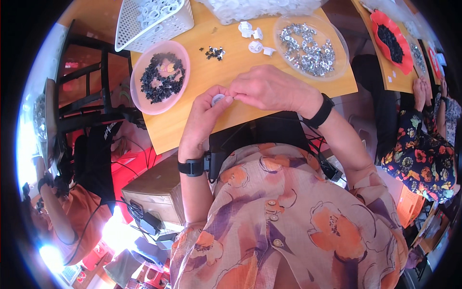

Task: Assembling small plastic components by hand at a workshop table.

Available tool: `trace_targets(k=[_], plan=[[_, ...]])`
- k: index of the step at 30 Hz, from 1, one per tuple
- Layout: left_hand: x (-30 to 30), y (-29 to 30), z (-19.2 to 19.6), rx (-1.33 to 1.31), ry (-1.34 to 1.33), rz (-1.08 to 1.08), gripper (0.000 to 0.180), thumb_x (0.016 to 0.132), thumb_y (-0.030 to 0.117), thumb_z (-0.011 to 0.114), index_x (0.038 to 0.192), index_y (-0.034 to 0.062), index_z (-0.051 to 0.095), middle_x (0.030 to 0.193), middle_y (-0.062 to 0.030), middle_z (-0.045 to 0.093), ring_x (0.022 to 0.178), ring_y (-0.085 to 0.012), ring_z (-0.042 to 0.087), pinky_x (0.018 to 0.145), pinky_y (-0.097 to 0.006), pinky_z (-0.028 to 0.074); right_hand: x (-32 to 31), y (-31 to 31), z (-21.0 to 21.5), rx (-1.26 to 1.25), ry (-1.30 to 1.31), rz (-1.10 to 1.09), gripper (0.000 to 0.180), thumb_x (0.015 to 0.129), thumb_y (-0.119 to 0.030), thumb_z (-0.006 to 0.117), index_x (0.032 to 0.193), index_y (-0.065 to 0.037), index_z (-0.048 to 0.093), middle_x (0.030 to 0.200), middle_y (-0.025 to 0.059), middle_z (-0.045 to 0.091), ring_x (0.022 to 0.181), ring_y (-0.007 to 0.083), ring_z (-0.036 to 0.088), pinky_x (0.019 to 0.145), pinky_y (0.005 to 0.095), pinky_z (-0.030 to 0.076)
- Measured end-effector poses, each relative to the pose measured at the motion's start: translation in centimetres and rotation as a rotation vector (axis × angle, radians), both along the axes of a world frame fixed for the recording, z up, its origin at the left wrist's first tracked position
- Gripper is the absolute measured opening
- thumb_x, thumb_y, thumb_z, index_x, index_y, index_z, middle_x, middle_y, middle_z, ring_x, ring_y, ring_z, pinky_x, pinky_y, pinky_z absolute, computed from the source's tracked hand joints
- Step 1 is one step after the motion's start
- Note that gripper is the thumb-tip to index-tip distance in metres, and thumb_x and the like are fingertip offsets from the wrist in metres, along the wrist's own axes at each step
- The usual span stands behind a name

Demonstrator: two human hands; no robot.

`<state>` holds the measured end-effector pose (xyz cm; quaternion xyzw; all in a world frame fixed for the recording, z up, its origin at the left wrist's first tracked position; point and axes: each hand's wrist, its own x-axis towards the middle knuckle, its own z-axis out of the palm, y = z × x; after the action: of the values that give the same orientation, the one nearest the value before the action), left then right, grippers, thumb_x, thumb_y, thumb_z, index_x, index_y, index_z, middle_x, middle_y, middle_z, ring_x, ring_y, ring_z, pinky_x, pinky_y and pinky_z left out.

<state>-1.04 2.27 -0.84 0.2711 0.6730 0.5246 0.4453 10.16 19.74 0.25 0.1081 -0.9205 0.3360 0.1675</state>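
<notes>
My left hand [202,115] is closed on a small round white plastic part [218,98] above the table's front edge. Against it, my right hand [269,86] is pinched; whatever lies between its fingertips is too small or hidden to make out. Left of my hands stands a pink bowl [136,98] of small black pieces [159,91]. Beyond them lies a loose pile of black pieces [215,53], and several white plastic parts [255,46] rest to its right. A clear round dish [342,62] at the right holds many small metal pieces [308,53].
A white perforated basket [137,41] and a clear bag of white parts [264,9] occupy the table's far side. At a neighbouring table on the right, a person's hands [421,91] are near a red dish [402,62]. Another person in orange [86,216] sits at the left.
</notes>
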Motion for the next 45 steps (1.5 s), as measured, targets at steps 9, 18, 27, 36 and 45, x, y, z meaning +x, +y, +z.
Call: trace_targets(k=[9,18,27,36,45], plan=[[-0.7,-0.2,0.3,0.009,0.023,-0.138,0.013,0.092,0.016,0.060,0.094,0.0038,0.061,0.078,0.0074,0.052,0.075,-0.0020,0.043,0.066,-0.018,0.036,-0.1,0.0,-0.4,0.087,0.072,0.054,0.010,0.079,-0.016,0.064,0.081,-0.007,0.060,0.071,0.0107,0.063,0.064,0.0322,0.060,0.062,0.0382,0.048],[0.0,0.3,-0.8,-0.040,-0.140,0.022,0.026,0.097,0.024,0.051,0.106,0.0026,0.062,0.082,0.0052,0.055,0.070,-0.0044,0.045,0.061,-0.020,0.035,0.8,-0.5,-1.8,-0.231,-0.020,-0.170,0.009,0.079,-0.008,0.065,0.087,-0.006,0.062,0.066,0.0073,0.060,0.059,0.0211,0.059,0.055,0.0300,0.047],[1.7,1.8,-0.4,0.259,-0.630,0.219,0.040,0.100,0.022,0.041,0.126,-0.0065,0.051,0.100,-0.0024,0.058,0.083,-0.0098,0.052,0.074,-0.024,0.042,1.1,-3.4,-1.4,-0.605,-0.173,-0.447,0.013,0.082,-0.014,0.064,0.082,-0.001,0.060,0.064,0.0091,0.065,0.058,0.0181,0.063,0.055,0.0289,0.048],[1.3,0.6,-2.5,0.388,-0.622,0.205,0.033,0.097,0.016,0.052,0.126,-0.0001,0.047,0.108,-0.0064,0.059,0.092,-0.0128,0.057,0.086,-0.027,0.047,1.4,-4.0,-1.2,-0.570,-0.063,-0.552,0.015,0.082,-0.017,0.064,0.082,-0.003,0.058,0.067,0.0125,0.066,0.061,0.0287,0.066,0.057,0.0362,0.051],[1.9,1.1,-2.4,0.420,-0.681,0.211,0.032,0.098,0.017,0.050,0.126,0.0001,0.047,0.115,-0.0094,0.057,0.106,-0.0165,0.056,0.093,-0.030,0.046,0.8,-4.7,-2.3,-0.408,0.086,-0.552,0.013,0.080,-0.013,0.066,0.088,-0.006,0.058,0.065,0.0077,0.063,0.058,0.0224,0.064,0.053,0.0316,0.049]])
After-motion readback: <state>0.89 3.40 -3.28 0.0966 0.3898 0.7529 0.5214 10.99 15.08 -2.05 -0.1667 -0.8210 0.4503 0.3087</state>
